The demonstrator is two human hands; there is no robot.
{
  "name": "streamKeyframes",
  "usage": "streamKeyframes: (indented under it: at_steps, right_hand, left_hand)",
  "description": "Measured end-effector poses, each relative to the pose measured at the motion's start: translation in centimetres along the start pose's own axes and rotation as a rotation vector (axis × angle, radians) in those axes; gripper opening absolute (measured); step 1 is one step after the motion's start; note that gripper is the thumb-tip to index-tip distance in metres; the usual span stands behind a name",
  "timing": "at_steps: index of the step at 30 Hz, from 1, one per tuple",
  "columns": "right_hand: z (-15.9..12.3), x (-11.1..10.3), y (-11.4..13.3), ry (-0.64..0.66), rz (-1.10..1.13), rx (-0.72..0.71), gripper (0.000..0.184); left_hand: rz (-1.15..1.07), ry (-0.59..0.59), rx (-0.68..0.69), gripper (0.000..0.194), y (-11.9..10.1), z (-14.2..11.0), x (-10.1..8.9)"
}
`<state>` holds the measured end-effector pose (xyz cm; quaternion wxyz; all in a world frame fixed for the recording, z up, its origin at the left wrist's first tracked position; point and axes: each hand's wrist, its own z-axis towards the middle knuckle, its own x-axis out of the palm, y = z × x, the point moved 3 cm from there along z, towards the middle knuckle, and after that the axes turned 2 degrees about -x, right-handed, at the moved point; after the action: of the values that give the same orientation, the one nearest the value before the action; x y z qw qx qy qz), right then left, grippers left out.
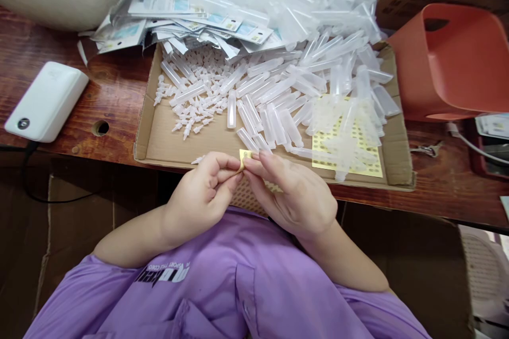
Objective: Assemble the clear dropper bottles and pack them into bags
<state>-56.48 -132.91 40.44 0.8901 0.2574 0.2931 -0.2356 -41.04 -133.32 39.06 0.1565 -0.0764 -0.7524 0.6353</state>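
My left hand (pixel 207 190) and my right hand (pixel 292 190) meet at the near edge of a flat cardboard tray (pixel 159 135). Both are closed in a pinch on a small yellow sticker sheet (pixel 244 155) held between their fingertips. More of the yellow sheet shows under my right hand. In the tray lie several clear plastic tubes (pixel 254 95) and a heap of small white caps (pixel 194 100). A larger yellow sticker sheet (pixel 350 151) lies at the tray's right, partly under tubes.
Piles of clear packets and printed cards (pixel 238 5) cover the back of the wooden table (pixel 115 85). A white power bank (pixel 45 100) lies at the left, an orange plastic bin (pixel 453 61) at the right. Cardboard boxes stand behind it.
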Motion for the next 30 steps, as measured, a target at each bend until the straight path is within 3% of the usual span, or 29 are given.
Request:
streamKeyframes:
  at_steps: [7, 13, 20, 30]
  right_hand:
    - [-0.20, 0.25, 0.08, -0.041, -0.125, -0.079, 0.080]
    - [-0.22, 0.25, 0.16, -0.087, -0.211, -0.135, 0.080]
    - [-0.07, 0.18, -0.27, -0.059, -0.111, -0.043, 0.079]
    - [0.37, -0.30, -0.11, -0.021, -0.076, -0.017, 0.080]
  left_hand:
    - [0.175, -0.059, 0.080, 0.012, -0.30, -0.26, -0.24]
    - [0.041, -0.053, -0.011, 0.005, -0.55, -0.31, 0.26]
    - [-0.050, -0.026, -0.083, 0.011, -0.49, -0.40, 0.52]
    - [-0.056, -0.028, -0.067, 0.008, -0.60, -0.60, 0.41]
